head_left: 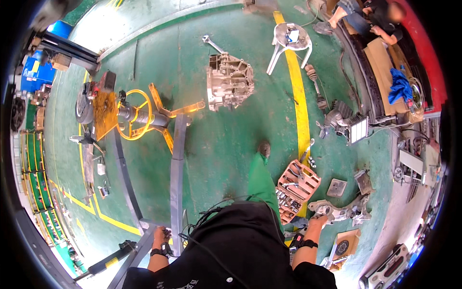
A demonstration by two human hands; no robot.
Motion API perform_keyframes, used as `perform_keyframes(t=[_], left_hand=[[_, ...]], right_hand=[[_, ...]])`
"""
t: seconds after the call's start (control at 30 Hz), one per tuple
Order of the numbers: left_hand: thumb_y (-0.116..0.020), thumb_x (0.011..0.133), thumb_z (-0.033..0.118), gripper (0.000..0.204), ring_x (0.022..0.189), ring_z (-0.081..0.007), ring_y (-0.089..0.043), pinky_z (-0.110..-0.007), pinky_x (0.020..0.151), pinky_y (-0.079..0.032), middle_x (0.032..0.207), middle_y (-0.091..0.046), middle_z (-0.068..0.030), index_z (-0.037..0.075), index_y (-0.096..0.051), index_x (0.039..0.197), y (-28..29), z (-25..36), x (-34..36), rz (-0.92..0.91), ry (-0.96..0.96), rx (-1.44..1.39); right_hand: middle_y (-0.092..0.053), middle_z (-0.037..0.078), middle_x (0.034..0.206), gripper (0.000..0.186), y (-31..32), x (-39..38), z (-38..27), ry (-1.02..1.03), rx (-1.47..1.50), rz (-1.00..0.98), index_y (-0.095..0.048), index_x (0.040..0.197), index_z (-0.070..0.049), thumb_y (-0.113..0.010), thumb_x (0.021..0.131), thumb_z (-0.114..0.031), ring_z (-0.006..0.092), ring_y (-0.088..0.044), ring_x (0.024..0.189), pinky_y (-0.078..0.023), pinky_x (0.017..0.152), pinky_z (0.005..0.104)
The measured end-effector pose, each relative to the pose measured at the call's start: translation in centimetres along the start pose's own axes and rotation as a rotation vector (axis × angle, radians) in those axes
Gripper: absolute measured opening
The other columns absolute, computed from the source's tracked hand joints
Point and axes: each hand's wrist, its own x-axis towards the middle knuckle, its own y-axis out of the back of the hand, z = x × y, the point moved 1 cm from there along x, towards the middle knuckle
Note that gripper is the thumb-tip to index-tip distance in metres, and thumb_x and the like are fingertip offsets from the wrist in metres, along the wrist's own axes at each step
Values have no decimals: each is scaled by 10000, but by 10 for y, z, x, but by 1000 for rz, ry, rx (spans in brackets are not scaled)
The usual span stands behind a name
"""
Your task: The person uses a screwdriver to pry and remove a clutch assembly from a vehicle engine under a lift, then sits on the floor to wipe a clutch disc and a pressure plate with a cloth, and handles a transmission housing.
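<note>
My left hand [161, 235] is at the lower left, by the crossbar of a grey steel frame [177, 168]. Its fingers look curled around something dark and small that I cannot make out. At the lower right my right hand [317, 222] hangs beside a cast metal arm-shaped part [344, 210]; in this view they overlap, and I cannot tell whether they touch. The right fingers are too small to read. Close by is an orange-brown tool case [298, 185], open, with sockets and wrenches. Farther ahead a gearbox housing [230, 82] sits on the green floor.
A yellow stand with a handwheel [134, 114] joins the frame on the left. An adjustable wrench [213, 44] lies past the gearbox. Right of it are a white stool [292, 38], a drive shaft [315, 85], a work lamp [358, 130] and a boxed disc [342, 247]. Another person [365, 21] sits far right.
</note>
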Motion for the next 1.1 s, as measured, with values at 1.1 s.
perform_keyframes(t=[1.1], left_hand=[[-601, 832, 139, 105, 891, -246, -690, -378, 641, -504, 871, -622, -79, 47, -603, 882, -335, 75, -229, 211, -2, -497]], right_hand=[[-327, -49, 581, 303, -649, -152, -166, 203, -490, -625, -354, 646, -170, -509, 907, -191, 108, -287, 469, -227, 442, 278]])
